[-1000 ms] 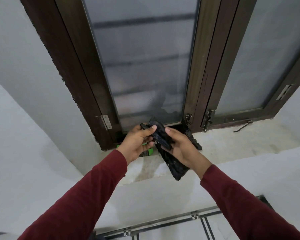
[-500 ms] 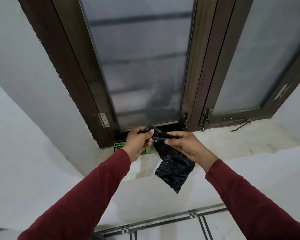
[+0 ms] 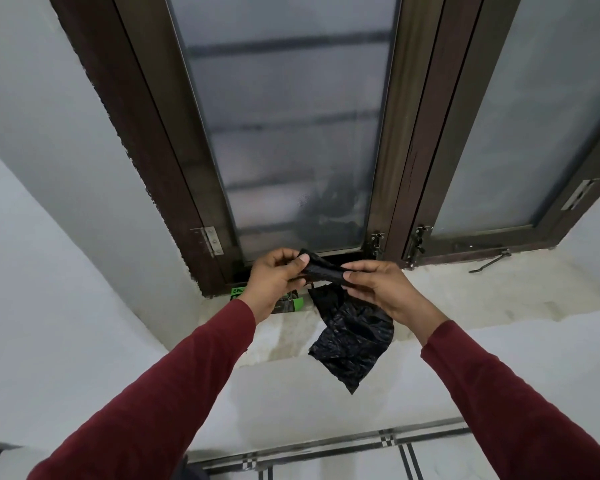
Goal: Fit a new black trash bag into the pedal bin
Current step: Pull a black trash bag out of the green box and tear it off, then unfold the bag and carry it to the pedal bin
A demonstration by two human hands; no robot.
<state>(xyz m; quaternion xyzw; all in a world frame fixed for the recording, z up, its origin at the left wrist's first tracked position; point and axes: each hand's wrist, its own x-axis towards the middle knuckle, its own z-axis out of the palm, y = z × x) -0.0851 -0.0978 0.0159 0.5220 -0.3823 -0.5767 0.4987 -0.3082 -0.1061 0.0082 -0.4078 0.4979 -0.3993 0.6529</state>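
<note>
A crumpled black trash bag (image 3: 352,336) hangs over the window sill, partly unfolded, its lower corner dangling below the sill's edge. My left hand (image 3: 274,280) pinches the bag's upper left end between thumb and fingers. My right hand (image 3: 378,289) pinches the same top edge just to the right. Both arms wear dark red sleeves. The pedal bin is not in view.
A green and black packet (image 3: 293,303) lies on the stone window sill (image 3: 482,296) behind my left hand. A dark brown window frame (image 3: 399,168) with frosted glass rises above. A loose metal stay (image 3: 489,261) lies on the sill at the right. Tiled wall shows below.
The bag has unfolded from a folded wad into a hanging sheet, and my two hands have drawn slightly apart along its top edge.
</note>
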